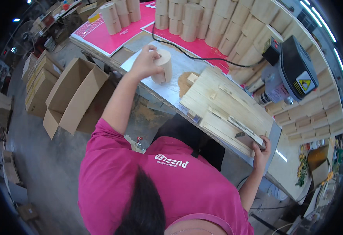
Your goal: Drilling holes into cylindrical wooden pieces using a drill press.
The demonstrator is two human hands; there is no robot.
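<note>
At the left part of the workbench, my left hand [145, 62] is closed around the side of a pale wooden cylinder [163, 67]. The cylinder stands upright on a whitish sheet [132, 64], and a notch shows low on its side. My right hand [261, 152] grips the near right end of a narrow, flat bar [246, 129] with a pale top and a greyish side. This bar lies along a wooden jig [228, 103] made of a board with strips fixed on it. Whether the bar is fixed to the jig I cannot tell.
A dark drill press [296, 72] overhangs the jig's right side. Its black cable [202, 58] crosses the bench. Stacked wooden cylinders [191, 23] line the back and right. Sawdust [185, 83] lies by the jig. An open cardboard box [77, 92] stands left of the bench.
</note>
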